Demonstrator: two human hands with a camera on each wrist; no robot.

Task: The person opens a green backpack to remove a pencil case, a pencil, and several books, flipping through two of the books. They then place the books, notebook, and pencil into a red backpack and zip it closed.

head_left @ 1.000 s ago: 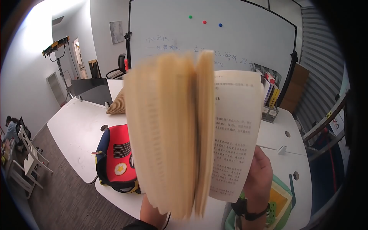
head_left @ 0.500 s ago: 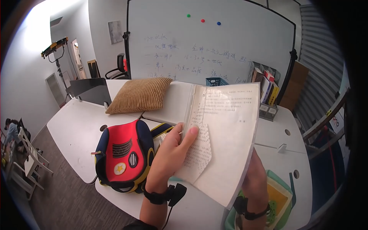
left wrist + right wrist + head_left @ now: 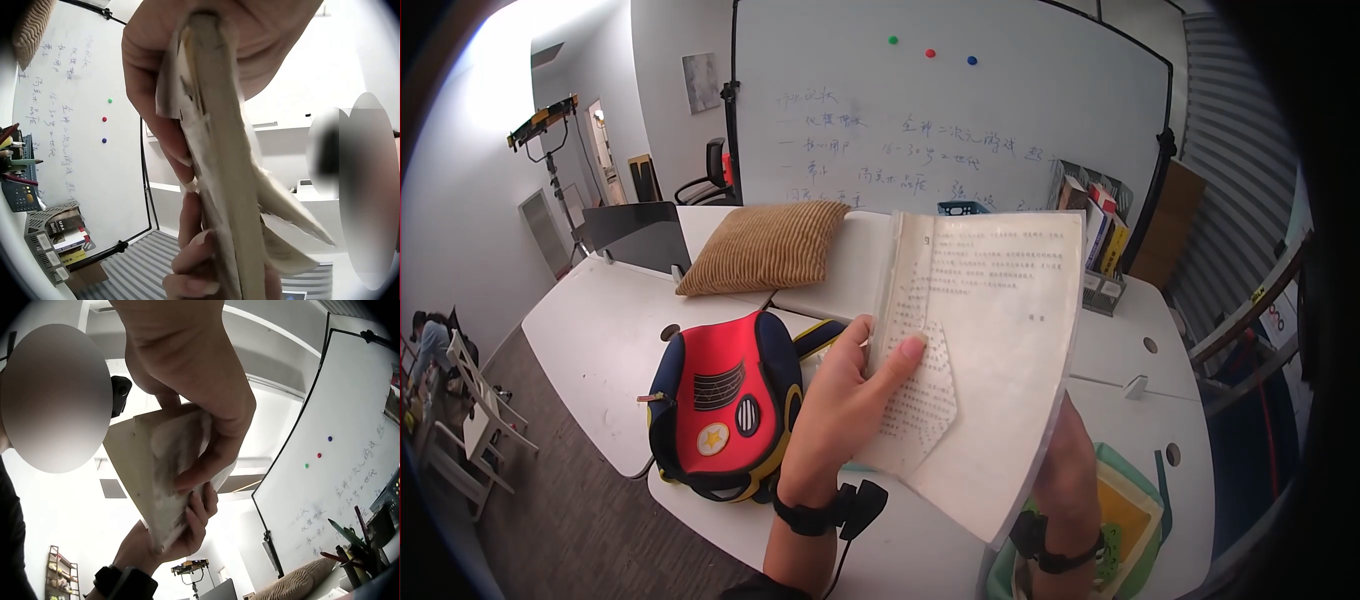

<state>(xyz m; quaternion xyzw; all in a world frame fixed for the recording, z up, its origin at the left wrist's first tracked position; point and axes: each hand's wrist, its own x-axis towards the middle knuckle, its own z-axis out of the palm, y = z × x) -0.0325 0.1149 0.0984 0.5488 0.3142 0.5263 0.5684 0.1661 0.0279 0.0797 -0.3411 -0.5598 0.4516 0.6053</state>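
Both hands hold an open paperback book [image 3: 1010, 330] up in front of the body, a mostly blank page with a few lines of print facing me. My left hand [image 3: 835, 410] grips its left side, thumb pressing a folded, printed leaf [image 3: 930, 400] flat against that page. Behind the lower right edge is my right hand [image 3: 1068, 475], partly hidden by the book. From the right wrist view, the curled fingers of the right hand [image 3: 194, 369] lie across the cover [image 3: 165, 462]. The left wrist view shows the book's thick edge [image 3: 225, 156] with some leaves fanned out.
A red and navy backpack [image 3: 725, 410] stands on the white table [image 3: 590, 330] at left. Behind it lies a brown corduroy cushion [image 3: 765, 250]. A green and yellow bag [image 3: 1135, 520] is at lower right, a file rack [image 3: 1100, 290] with books at back right. A whiteboard [image 3: 960, 100] stands behind.
One second ago the pages were flipping in a blur. By half a second ago the left hand's thumb was on the folded leaf; since then the book has shifted only slightly.
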